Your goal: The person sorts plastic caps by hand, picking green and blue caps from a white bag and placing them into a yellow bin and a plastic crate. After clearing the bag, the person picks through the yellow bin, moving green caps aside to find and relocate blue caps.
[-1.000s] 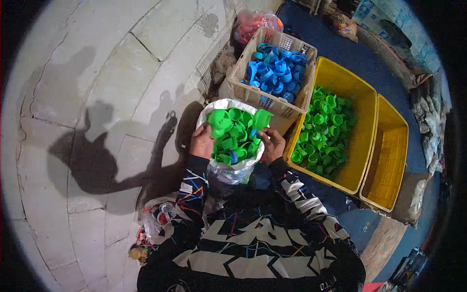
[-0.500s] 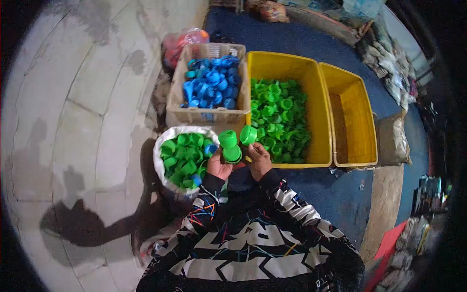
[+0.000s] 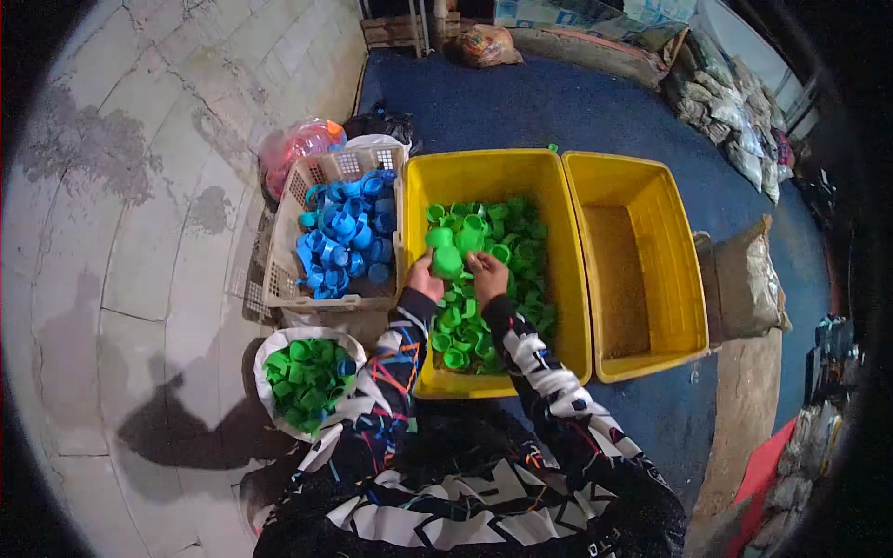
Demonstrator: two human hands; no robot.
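Both hands are over the near part of a yellow bin (image 3: 575, 279) with many loose green plastic caps (image 3: 458, 339) in it. My left hand (image 3: 424, 278) is closed on green caps (image 3: 446, 261), at least two of them bunched together. Close on its right, my right hand (image 3: 490, 279) has its fingers drawn together at a bright green cap (image 3: 471, 238), seemingly pinching it. Slight blur softens the edges of the held caps. A white sack (image 3: 263, 395) of green caps, with a blue one among them, stands left of my left forearm.
Blue caps (image 3: 346, 232) fill a pale plastic crate (image 3: 279, 279) left of the bin. A second yellow bin (image 3: 693, 307) adjoins on the right, beside a tan sack (image 3: 749, 284). A red plastic bag (image 3: 302, 153) lies behind the crate. Filled sacks (image 3: 721, 102) line the far right.
Both hands have moved forward from in front of the bin to over it, still with green caps. The view has shifted, so the bins and crate sit lower and further left.
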